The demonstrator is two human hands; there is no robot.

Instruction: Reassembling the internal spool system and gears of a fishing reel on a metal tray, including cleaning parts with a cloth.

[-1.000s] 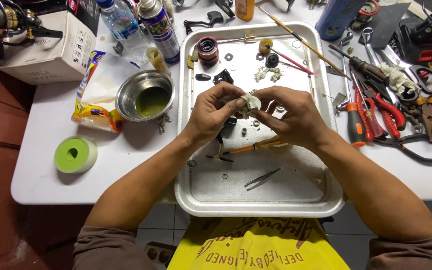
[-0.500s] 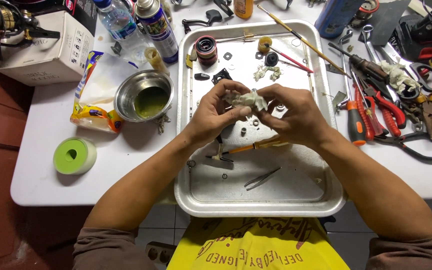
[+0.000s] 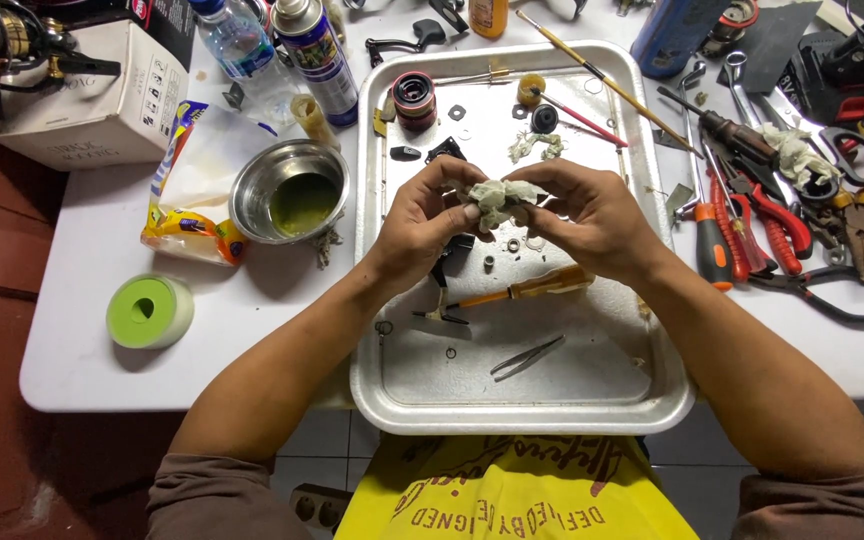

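Both hands meet over the tray point(image 3: 652, 400), above its centre. The left hand point(image 3: 424, 222) and right hand point(image 3: 592, 215) close their fingers on a crumpled rag point(image 3: 499, 197). A screwdriver point(image 3: 522, 290) lies at 6 o'clock below them, tweezers point(image 3: 527, 357) farther down.

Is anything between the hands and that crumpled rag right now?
No. Both the left hand and right hand already pinch the rag directly, raised above the metal tray; nothing visible sits between.

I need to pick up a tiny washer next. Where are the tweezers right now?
In the head view the tweezers lie in the metal tray, near its front edge, just below the orange-handled screwdriver and under the right hand.
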